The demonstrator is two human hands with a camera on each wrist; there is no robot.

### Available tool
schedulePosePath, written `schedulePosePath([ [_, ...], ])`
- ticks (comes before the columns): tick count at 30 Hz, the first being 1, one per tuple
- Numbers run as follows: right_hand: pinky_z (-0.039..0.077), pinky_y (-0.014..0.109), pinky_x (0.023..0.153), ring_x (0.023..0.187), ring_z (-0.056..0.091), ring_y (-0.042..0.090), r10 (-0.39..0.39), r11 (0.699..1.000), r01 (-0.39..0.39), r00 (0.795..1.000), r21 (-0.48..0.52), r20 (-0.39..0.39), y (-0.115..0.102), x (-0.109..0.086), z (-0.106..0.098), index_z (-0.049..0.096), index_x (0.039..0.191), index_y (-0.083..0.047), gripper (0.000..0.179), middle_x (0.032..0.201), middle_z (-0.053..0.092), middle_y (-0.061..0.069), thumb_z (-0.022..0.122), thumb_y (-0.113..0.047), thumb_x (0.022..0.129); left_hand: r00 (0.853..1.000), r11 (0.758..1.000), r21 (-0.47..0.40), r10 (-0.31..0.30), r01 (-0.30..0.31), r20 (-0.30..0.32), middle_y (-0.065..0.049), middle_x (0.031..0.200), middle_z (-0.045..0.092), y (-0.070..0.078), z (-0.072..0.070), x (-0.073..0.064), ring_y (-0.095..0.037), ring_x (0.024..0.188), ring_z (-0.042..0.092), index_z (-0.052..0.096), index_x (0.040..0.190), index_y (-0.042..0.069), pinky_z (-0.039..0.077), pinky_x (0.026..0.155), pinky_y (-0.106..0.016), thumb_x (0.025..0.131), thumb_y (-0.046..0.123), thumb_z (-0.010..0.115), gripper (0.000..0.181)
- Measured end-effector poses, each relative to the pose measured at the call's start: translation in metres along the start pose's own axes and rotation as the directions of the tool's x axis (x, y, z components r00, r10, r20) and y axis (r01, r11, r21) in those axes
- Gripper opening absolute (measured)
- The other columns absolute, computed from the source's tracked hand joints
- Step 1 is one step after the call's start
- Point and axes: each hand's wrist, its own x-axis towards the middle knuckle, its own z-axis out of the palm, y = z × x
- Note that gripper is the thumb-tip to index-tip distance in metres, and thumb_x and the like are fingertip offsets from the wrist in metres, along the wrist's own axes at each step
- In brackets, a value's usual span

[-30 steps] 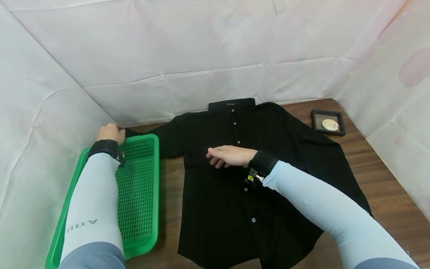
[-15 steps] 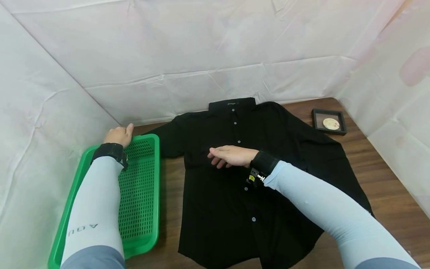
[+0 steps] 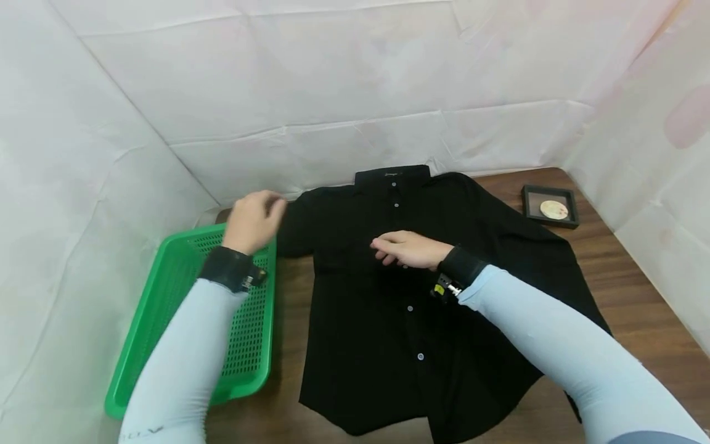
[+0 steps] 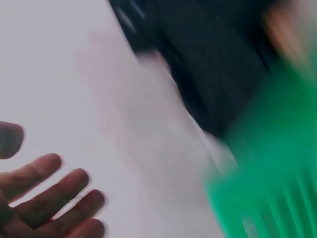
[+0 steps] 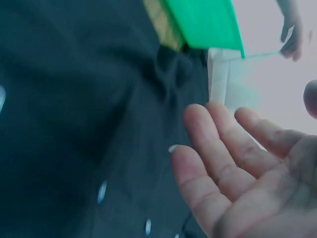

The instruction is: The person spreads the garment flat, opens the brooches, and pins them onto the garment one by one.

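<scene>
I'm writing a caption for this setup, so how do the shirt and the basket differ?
Colour: the shirt is black, while the basket is green.
Form: the shirt lies spread out flat; the basket has raised sides.
Surface: the shirt is cloth with a row of pale buttons down its front; the basket is pierced with slots.
Both rest on the wood-grain table.

Your left arm in a pale blue fabric sleeve (image 3: pixel 180 357) stretches forward, its bare left hand (image 3: pixel 252 223) loosely bent, fingers parted; your pale-blue-sleeved right arm (image 3: pixel 554 339) angles inward, bare right hand (image 3: pixel 412 249) relaxed.
</scene>
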Motion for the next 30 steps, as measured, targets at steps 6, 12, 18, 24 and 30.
schedulePosePath([
  [6, 0.047, 0.041, 0.089, 0.102, 0.060, 0.022, -0.035, 0.978, -0.007, 0.980, -0.210, -0.195, 0.033, -0.025, -0.035, 0.053, 0.133, -0.006, 0.047, 0.118, 0.062, 0.010, 0.046, -0.040, 0.101, 0.993, 0.998, -0.034, 0.052, -0.049, 0.104, -0.009, 0.124, 0.061, 0.081, 0.049, -0.023, -0.028, 0.114, 0.056, 0.060, 0.127, 0.010, 0.046, 0.093, -0.045, 0.098, 0.037, 0.052, 0.040],
  [12, 0.047, 0.044, 0.088, 0.106, 0.058, 0.025, -0.083, 0.942, -0.017, 0.956, -0.336, -0.281, 0.058, -0.051, -0.049, 0.055, 0.131, -0.001, 0.045, 0.119, 0.061, 0.012, 0.052, -0.034, 0.100, 0.996, 0.999, -0.029, -0.034, 0.036, 0.087, -0.011, 0.117, 0.064, 0.091, 0.089, -0.037, -0.026, 0.105, 0.061, 0.063, 0.121, 0.006, 0.050, 0.087, -0.042, 0.095, 0.032, 0.058, 0.037],
  [18, 0.048, 0.046, 0.086, 0.102, 0.060, 0.027, -0.109, 0.904, -0.040, 0.942, -0.426, -0.318, 0.083, -0.073, -0.056, 0.057, 0.127, 0.001, 0.039, 0.117, 0.062, 0.016, 0.058, -0.024, 0.098, 0.977, 0.982, 0.038, -0.189, 0.186, 0.102, -0.016, 0.118, 0.060, 0.072, 0.106, -0.057, -0.031, 0.101, 0.061, 0.060, 0.122, 0.004, 0.051, 0.083, -0.046, 0.093, 0.030, 0.062, 0.040],
  [24, 0.047, 0.047, 0.087, 0.101, 0.060, 0.028, -0.162, 0.862, -0.031, 0.929, -0.506, -0.333, 0.104, -0.091, -0.052, 0.060, 0.123, 0.000, 0.034, 0.116, 0.062, 0.015, 0.063, -0.019, 0.094, 0.964, 0.968, 0.077, -0.246, 0.239, 0.099, -0.019, 0.116, 0.059, 0.074, 0.116, -0.082, -0.033, 0.101, 0.060, 0.061, 0.121, 0.002, 0.052, 0.080, -0.048, 0.089, 0.029, 0.068, 0.042],
  [30, 0.048, 0.044, 0.082, 0.096, 0.058, 0.025, -0.175, 0.841, -0.049, 0.917, -0.538, -0.357, 0.112, -0.111, -0.040, 0.062, 0.119, -0.003, 0.032, 0.111, 0.061, 0.012, 0.065, -0.021, 0.093, 0.963, 0.970, 0.109, -0.233, 0.219, 0.138, -0.015, 0.115, 0.059, 0.076, 0.132, -0.106, -0.032, 0.105, 0.057, 0.064, 0.116, 0.005, 0.051, 0.082, -0.047, 0.084, 0.030, 0.074, 0.042],
])
